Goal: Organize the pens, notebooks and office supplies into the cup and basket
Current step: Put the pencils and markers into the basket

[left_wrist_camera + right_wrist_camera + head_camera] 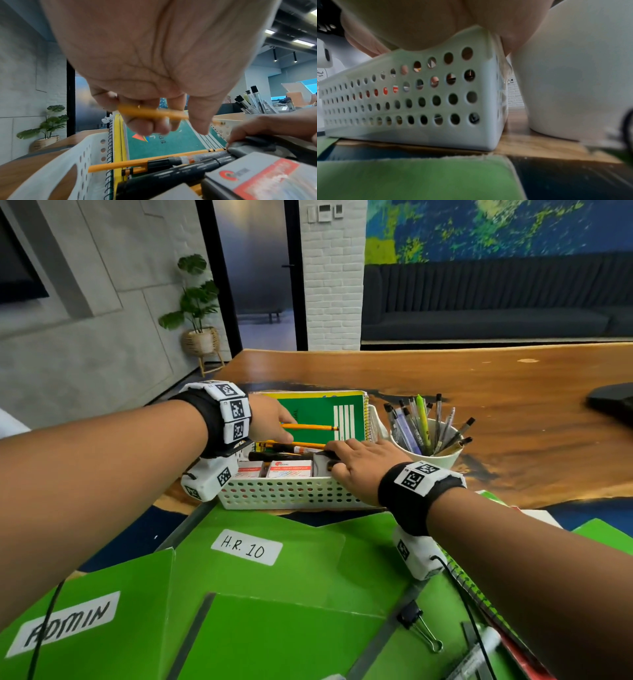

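Both forearms extended forward, left hand point(270, 419) fingers curled in a pinch, right hand point(359, 463) palm down — fingers flat

Wooden table point(479, 378) bears white basket point(291, 494), cup point(442, 458), green folders point(274, 594)

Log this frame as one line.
left hand: pinching orange pencil over basket | right hand: resting on basket contents | cup: holds pens

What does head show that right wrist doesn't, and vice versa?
Head only: left hand pinching an orange pencil over the green notebook, pens in the cup, a binder clip on green folders.
Right wrist only: the basket's base on the table, seen low from outside.
Both: basket, cup, right hand on the basket's rim.
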Action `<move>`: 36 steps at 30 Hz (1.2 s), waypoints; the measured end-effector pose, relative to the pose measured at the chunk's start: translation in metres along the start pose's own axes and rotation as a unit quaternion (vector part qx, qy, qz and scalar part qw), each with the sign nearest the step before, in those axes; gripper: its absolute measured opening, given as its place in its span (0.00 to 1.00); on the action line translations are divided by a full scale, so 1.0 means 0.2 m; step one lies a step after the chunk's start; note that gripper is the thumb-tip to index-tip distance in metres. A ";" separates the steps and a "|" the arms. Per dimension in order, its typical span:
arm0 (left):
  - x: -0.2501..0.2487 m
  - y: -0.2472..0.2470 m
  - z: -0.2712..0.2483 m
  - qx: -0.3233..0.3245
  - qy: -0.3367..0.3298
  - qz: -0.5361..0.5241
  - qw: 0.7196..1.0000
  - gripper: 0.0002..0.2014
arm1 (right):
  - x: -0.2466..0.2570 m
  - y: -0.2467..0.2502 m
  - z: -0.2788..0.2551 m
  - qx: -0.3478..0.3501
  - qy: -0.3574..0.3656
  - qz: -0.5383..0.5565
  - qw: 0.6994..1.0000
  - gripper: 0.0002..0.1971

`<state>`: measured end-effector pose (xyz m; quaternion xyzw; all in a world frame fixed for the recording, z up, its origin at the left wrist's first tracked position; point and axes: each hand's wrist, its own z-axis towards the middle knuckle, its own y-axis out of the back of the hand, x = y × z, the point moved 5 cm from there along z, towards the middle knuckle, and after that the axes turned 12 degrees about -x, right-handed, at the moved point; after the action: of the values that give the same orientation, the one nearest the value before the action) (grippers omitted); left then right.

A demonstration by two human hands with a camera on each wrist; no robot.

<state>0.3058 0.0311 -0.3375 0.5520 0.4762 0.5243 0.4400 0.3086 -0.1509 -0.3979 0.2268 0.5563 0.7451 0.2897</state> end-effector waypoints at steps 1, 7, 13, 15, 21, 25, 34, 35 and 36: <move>0.00 -0.01 -0.01 0.013 0.002 0.000 1.000 0.27 | 0.00 0.00 0.00 0.002 0.000 -0.001 1.000 0.27; -0.17 0.17 -0.21 -0.196 -0.018 -0.083 0.977 0.11 | 0.00 0.01 0.01 0.015 -0.012 -0.001 1.000 0.27; -0.76 -0.02 -0.72 -0.022 -0.285 -0.075 0.955 0.09 | 0.00 0.00 0.00 0.034 -0.016 -0.006 0.999 0.26; -0.88 -0.13 -0.82 0.010 -0.374 -0.015 0.927 0.15 | 0.00 0.01 0.00 0.030 -0.022 0.001 0.999 0.26; -1.04 -0.34 -0.87 0.030 -0.417 -0.028 0.908 0.34 | 0.00 0.01 -0.01 0.032 -0.014 0.004 0.999 0.27; -1.00 -0.33 -0.85 -0.024 -0.378 -0.035 0.925 0.15 | 0.00 0.00 -0.01 0.030 -0.005 0.007 1.000 0.27; -0.31 0.02 -0.56 -0.107 -0.111 -0.179 0.972 0.05 | 0.00 0.01 -0.01 0.012 0.005 0.002 1.000 0.28; -0.20 0.06 -0.50 -0.135 -0.071 -0.176 0.973 0.05 | 0.00 0.01 -0.01 0.011 0.006 0.002 1.000 0.27; -0.09 0.08 -0.45 -0.157 -0.031 -0.165 0.973 0.05 | 0.00 0.01 -0.01 0.011 0.006 0.003 1.000 0.27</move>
<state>0.2166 0.0095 -0.3184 0.4055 0.4583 0.4955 0.6164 0.3066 -0.1519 -0.3961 0.2274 0.5654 0.7412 0.2815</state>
